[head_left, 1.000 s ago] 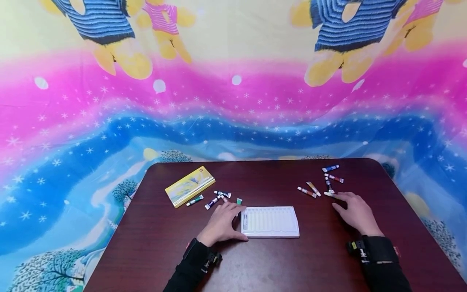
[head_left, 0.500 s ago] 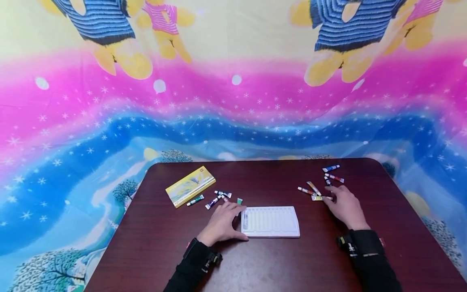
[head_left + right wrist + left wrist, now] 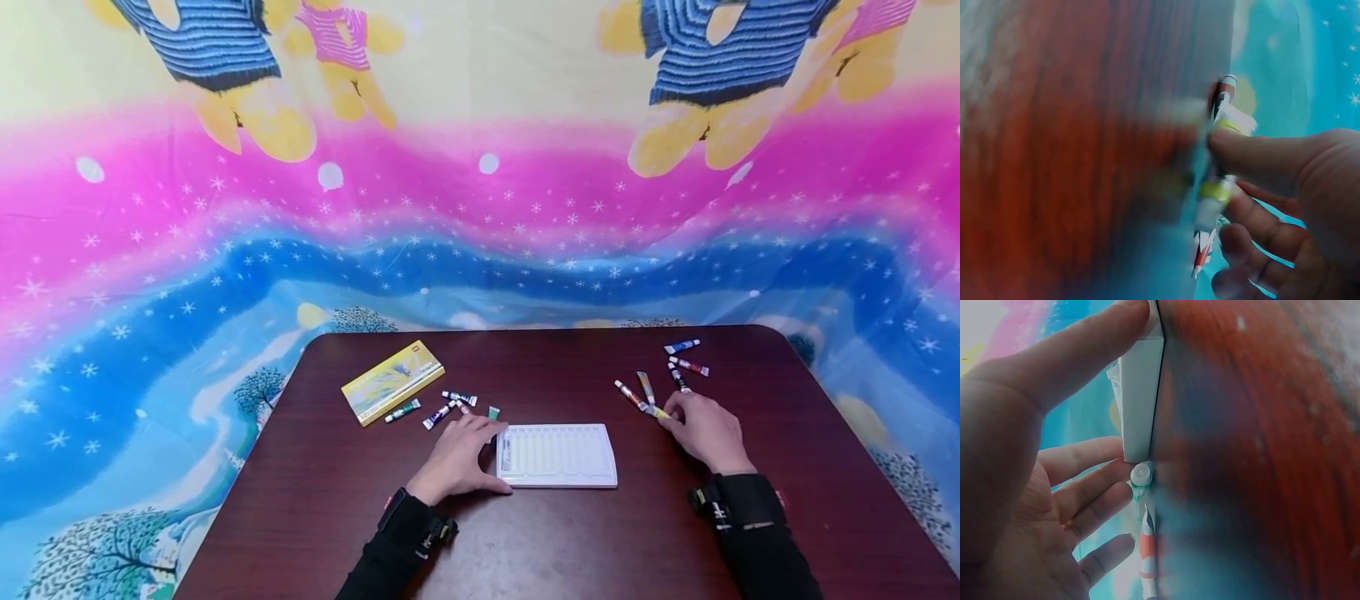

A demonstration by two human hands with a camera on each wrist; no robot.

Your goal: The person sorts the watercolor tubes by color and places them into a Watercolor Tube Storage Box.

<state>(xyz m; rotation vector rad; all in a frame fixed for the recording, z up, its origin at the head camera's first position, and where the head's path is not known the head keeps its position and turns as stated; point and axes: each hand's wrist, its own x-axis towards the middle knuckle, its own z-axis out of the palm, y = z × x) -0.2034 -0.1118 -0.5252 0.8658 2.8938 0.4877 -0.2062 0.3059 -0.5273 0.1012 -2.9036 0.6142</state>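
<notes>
My left hand (image 3: 459, 460) holds the left end of a white plastic tray (image 3: 558, 457) with shallow slots. Its thumb is at the near corner and its fingertips at the far one, spread across that end. In the left wrist view, a green paint tube (image 3: 1140, 477) and a red-banded tube (image 3: 1147, 550) lie by those fingers. My right hand (image 3: 708, 432) pinches a small yellow paint tube (image 3: 657, 412) between thumb and fingers, low over the table. Just left of it lie an orange-brown tube (image 3: 630, 395) and an ochre tube (image 3: 646, 387), close to its end.
Behind the right hand lie black (image 3: 678, 377), red (image 3: 689, 367) and blue (image 3: 682, 347) tubes. A yellow box (image 3: 392, 382) sits at the back left, with several tubes, including a dark green one (image 3: 402, 411), near it. A patterned cloth (image 3: 480, 208) hangs behind the table.
My right hand has moved left and nearer with the yellow tube, from beside the black tube to the orange-brown and ochre tubes, which have turned slightly. My left hand stays on the tray.
</notes>
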